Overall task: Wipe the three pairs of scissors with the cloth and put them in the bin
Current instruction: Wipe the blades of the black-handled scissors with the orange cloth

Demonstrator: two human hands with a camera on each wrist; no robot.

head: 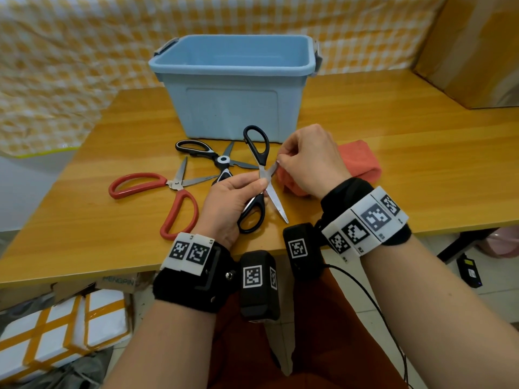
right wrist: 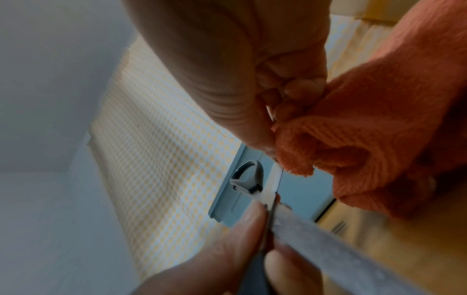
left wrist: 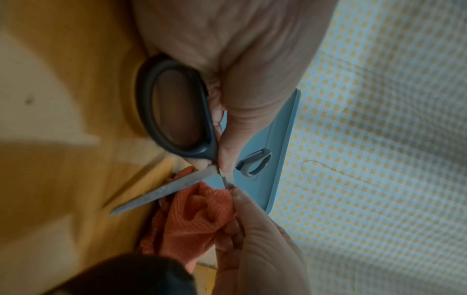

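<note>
My left hand grips the black-handled scissors near the pivot and holds them spread open just above the table. My right hand pinches a fold of the orange cloth around the upper blade. The other blade points down at the table. The left wrist view shows the cloth bunched under the right fingers. The red-handled scissors and the black-and-white scissors lie open on the table to the left. The blue bin stands behind them; its visible inside is bare.
The wooden table ends close to my wrists. A cardboard box stands at the back right. A yellow checked sheet hangs behind and to the left. Boxes lie on the floor under the table's left side.
</note>
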